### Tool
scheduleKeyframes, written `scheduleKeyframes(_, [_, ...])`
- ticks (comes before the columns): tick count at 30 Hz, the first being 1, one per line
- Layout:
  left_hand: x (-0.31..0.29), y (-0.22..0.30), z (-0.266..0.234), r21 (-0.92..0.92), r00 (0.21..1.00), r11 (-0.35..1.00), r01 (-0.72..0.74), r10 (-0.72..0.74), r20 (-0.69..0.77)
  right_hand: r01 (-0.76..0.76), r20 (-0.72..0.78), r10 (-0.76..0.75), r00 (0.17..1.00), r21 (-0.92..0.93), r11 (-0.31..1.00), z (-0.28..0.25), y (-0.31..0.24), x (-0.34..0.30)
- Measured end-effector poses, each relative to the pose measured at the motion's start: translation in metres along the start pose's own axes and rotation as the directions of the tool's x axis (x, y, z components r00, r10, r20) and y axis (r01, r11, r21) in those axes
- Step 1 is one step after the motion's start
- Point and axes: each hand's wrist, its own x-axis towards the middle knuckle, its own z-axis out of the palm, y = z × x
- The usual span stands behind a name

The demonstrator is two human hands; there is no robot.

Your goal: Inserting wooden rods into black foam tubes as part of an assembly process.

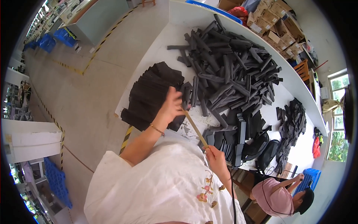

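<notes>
My right hand (217, 161) is closed round the near end of a narrow yellowish strip (196, 128), which runs straight up and left. The strip's far end reaches the fingers of my left hand (172, 105). Those fingers are bent and smeared by motion, so I cannot tell whether they grip it. My left hand is over the right edge of a fanned stack of black fabric pieces (151, 91) at the white table's left end. A large heap of dark grey rolled tubes (227, 67) lies just beyond both hands.
Black pouches (257, 146) and flat dark pieces (238, 130) lie right of my hands. Farther right is another black pile (291, 119). A co-worker in pink (274, 196) sits at lower right by a blue crate (310, 179). Cardboard boxes (278, 24) stand behind the table's raised edge.
</notes>
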Motion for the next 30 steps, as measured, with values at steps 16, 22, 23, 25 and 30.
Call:
scheduleKeyframes(16, [0.063, 0.002, 0.012, -0.371, 0.993, 0.924, 0.093, -0.058, 0.104, 0.547, -0.293, -0.548, 0.783, -0.093, 0.832, 0.025, -0.054, 0.09])
scheduleKeyframes(22, [0.103, 0.025, -0.061, -0.49, 0.988, 0.861, -0.136, 0.152, -0.008, 0.446, 0.133, -0.53, 0.838, 0.395, 0.803, 0.028, -0.064, 0.083])
scheduleKeyframes(23, [0.103, 0.045, -0.067, -0.457, 0.948, 0.834, -0.309, 0.231, -0.22, 0.397, 0.062, -0.516, 0.855, 0.562, 0.725, 0.025, -0.065, 0.076])
scheduleKeyframes(25, [0.069, 0.064, -0.036, -0.146, 0.899, 0.887, -0.439, 0.433, -0.072, 0.328, -0.029, -0.4, 0.916, 0.631, 0.703, 0.014, -0.055, 0.089])
scheduleKeyframes(30, [0.007, -0.006, 0.03, 0.331, 0.636, 0.604, -0.725, 0.405, 0.657, 0.363, -0.258, -0.257, 0.931, 0.6, 0.713, 0.017, -0.056, 0.117])
